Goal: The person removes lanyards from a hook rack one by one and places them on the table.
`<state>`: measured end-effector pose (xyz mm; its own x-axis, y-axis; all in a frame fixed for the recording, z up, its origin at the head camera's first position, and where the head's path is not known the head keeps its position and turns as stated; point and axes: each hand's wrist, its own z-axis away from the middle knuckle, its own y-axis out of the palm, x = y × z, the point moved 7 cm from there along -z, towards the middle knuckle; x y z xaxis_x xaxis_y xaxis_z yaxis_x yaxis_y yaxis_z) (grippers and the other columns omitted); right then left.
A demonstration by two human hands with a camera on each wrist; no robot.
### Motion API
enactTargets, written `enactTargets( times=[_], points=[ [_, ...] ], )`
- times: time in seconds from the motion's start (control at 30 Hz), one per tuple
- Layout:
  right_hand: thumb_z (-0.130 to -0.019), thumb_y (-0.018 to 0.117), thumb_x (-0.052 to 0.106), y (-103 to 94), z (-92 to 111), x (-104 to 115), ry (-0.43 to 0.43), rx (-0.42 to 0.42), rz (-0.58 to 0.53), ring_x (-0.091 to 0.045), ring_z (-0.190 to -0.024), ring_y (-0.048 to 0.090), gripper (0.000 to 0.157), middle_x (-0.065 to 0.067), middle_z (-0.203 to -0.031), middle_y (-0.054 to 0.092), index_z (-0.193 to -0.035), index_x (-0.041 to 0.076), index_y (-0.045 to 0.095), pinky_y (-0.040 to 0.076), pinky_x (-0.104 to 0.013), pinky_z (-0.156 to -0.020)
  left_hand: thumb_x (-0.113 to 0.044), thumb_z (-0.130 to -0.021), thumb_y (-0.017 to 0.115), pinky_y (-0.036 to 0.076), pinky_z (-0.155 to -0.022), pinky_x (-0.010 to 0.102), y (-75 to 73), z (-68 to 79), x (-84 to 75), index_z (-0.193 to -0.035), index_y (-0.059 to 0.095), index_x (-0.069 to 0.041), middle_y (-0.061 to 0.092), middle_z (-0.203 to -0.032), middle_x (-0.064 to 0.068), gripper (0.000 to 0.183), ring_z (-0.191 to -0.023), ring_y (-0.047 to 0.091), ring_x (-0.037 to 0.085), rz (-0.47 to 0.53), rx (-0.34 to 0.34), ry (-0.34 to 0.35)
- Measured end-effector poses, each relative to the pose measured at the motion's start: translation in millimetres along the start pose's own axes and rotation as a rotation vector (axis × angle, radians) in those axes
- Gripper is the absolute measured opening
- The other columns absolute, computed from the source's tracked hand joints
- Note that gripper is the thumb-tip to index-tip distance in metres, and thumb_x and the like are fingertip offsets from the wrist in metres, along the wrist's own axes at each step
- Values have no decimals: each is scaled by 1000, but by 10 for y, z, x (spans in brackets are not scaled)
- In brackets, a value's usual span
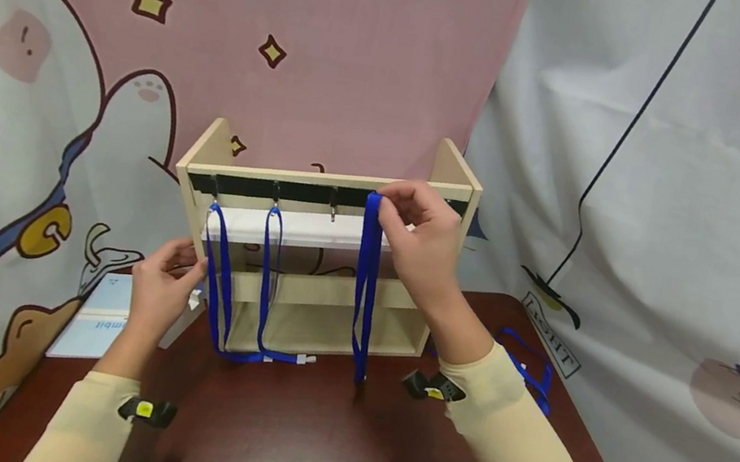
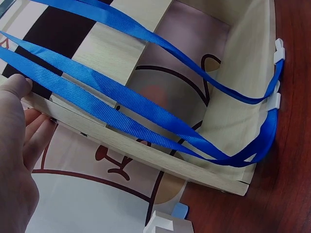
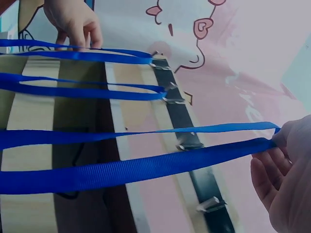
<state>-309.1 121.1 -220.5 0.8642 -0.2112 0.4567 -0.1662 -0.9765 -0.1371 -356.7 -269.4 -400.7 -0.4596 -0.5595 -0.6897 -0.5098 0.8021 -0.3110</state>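
Note:
My right hand [image 1: 423, 244] pinches the top of a blue lanyard [image 1: 365, 288] between thumb and fingers. Its loop hangs down in front of a wooden rack [image 1: 330, 179], to the right of a bare metal hook [image 1: 333, 204]. In the right wrist view the held strap [image 3: 97, 174] stretches across the black hook strip [image 3: 182, 124]. My left hand [image 1: 164, 281] grips the rack's left side panel, thumb at the front edge and fingers on the outer face. Two other blue lanyards [image 1: 222, 287] [image 1: 267, 279] hang from the two leftmost hooks, their white-clipped ends reaching the table.
More blue lanyards [image 1: 530, 375] lie on the dark red table [image 1: 303, 442], right of the rack. A light blue and white box or booklet [image 1: 95, 315] is at the left. Printed curtains [image 1: 363, 56] close off the back and sides.

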Motion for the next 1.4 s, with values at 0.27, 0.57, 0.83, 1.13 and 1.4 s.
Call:
enactTargets(
  times=[0.27,0.57,0.83,1.13,1.4],
  points=[
    [-102,73,0,-420,-62,-6,71,-64,-27,-24,-66,64,6,-7,-82,75,-103,0,79,54,-23,-61,-10,-102,80,53,-82,5,15,3,-16,-130,75,-2,81,-111,14,30,-94,67,-11,0,4,-12],
    [-102,73,1,-857,-133,-10,90,-128,-21,-26,-66,62,10,-9,-82,74,-106,-6,78,56,-23,-64,-8,-102,79,53,-80,4,-1,1,13,-130,75,-3,81,-112,16,28,-93,67,-8,-13,-3,-40],
    [-101,75,1,-1258,-122,-113,123,-179,91,-19,-66,62,8,-7,-81,73,-105,-1,81,55,-21,-64,-5,-101,80,55,-80,6,5,-1,33,-130,75,-3,81,-110,18,30,-92,68,-10,16,-3,-24],
    [-103,72,3,-1760,-118,-219,127,-232,217,-17,-63,62,13,-3,-81,74,-109,-7,79,55,-20,-63,-6,-101,79,55,-80,6,13,3,36,-131,74,-3,81,-110,16,30,-92,68,-10,1,-1,-8],
    [-103,71,3,-2080,-117,-412,204,-275,279,-14,-62,62,11,4,-80,74,-106,1,82,54,-17,-60,-7,-101,80,55,-80,6,10,9,40,-131,75,-5,81,-111,15,31,-92,68,-10,-5,8,-21]
  ],
)
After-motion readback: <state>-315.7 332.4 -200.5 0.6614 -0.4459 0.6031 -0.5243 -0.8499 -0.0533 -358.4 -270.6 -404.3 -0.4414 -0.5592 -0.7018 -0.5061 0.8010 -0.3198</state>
